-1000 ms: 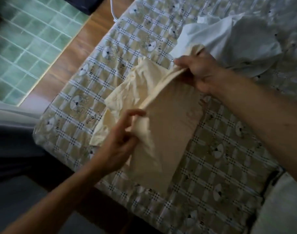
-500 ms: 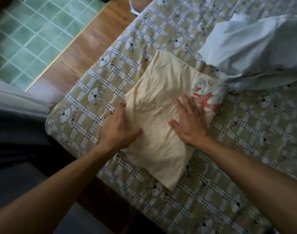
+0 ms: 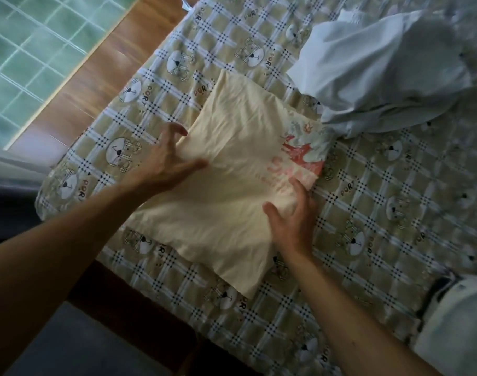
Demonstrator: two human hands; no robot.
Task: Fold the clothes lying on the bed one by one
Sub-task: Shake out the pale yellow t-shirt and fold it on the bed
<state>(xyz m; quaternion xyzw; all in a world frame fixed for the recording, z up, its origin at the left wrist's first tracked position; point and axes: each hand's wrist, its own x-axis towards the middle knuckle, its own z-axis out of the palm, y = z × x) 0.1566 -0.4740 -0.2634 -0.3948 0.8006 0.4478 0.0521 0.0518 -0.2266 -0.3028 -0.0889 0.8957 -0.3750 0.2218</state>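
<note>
Cream tee [image 3: 232, 185], up in both hands mid-fold 1 s ago, now lies flat by the bed's [image 3: 381, 213] left edge w/ left hand [image 3: 164, 161] & right hand [image 3: 291, 221] pressing it, fingers spread, gripping nothing, so prob one more fold, then the grey pile [image 3: 381, 66].

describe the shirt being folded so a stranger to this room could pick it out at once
Start at the bed with the checked teddy-bear sheet. Near its corner lies a flat cream shirt, the left hand and right hand on its sides. Unlike the crumpled grey garment beyond it, it is smooth and shows a red print at one edge.
</note>
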